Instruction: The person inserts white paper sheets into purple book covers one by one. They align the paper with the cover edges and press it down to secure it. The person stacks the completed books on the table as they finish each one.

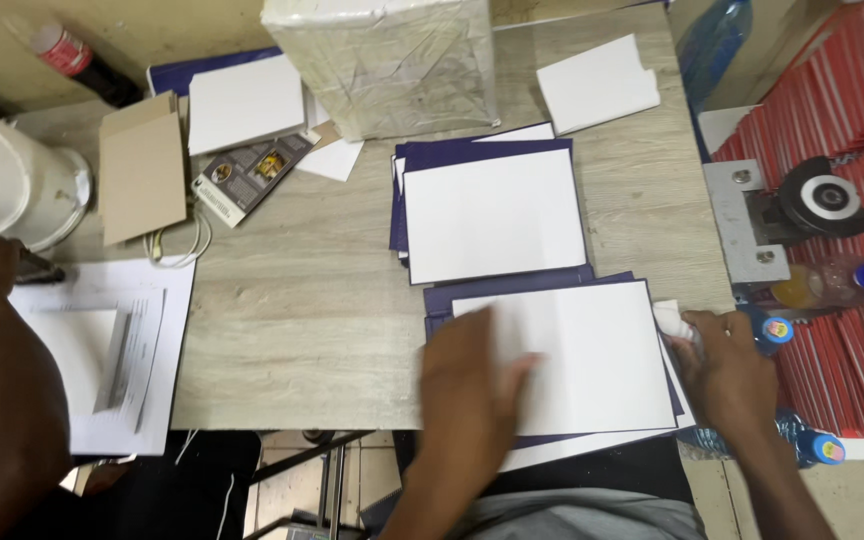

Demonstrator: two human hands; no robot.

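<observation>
White sheet [592,350] lies on a dark blue cover [512,288] at the table's [302,330] near edge, under the left hand [472,385], which presses flat and open on its left part, blurred. Right hand [727,365] sits at the sheet's right edge, closed around a white cloth [674,322].

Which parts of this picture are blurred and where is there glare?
In the head view, the left hand is smeared by motion blur over the white sheet; the right hand is sharper; soft glare shows on the plastic-wrapped package; the wooden table is evenly lit.
</observation>
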